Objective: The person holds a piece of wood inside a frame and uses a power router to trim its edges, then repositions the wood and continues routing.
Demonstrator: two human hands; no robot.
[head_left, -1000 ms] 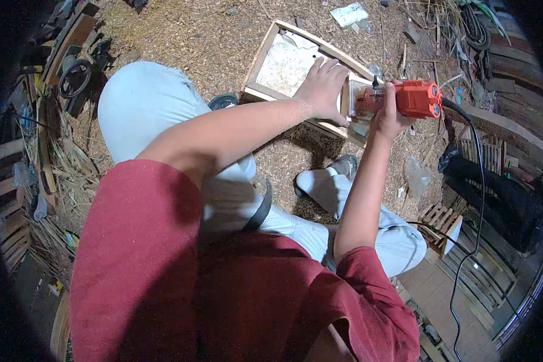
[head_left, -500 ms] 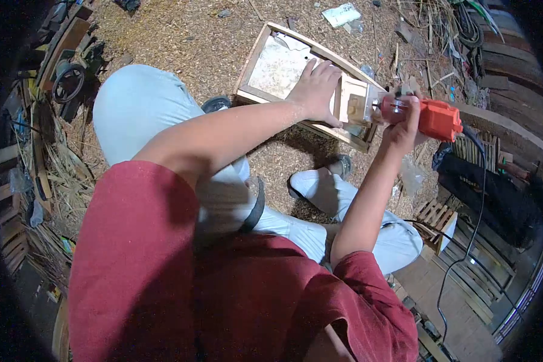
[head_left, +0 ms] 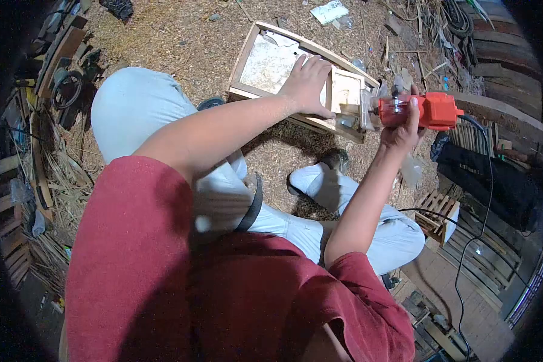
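My right hand (head_left: pixel 400 125) is wrapped around a red trim router (head_left: pixel 437 111) with a clear plastic base (head_left: pixel 368 110). The router lies on its side, its base at the right end of a shallow wooden frame (head_left: pixel 242 63); contact there cannot be made out. Inside the frame is a stained white panel (head_left: pixel 268 65). My left hand (head_left: pixel 308 84) grips the frame near a crosspiece, fingers spread over it and thumb by the near rail. A small pale wood piece (head_left: pixel 347 82) sits between that hand and the router base.
Wood shavings (head_left: pixel 163 42) cover the ground. The router's black cord (head_left: pixel 487 175) runs down the right side past a black bag (head_left: pixel 485 181) and a small slatted crate (head_left: pixel 435 211). Timber and debris line both sides. My bent legs (head_left: pixel 142 114) are close to the frame.
The router has shifted slightly right relative to the frame, with more of the pale wood showing. My left hand stays on the frame. The whole view has shifted slightly.
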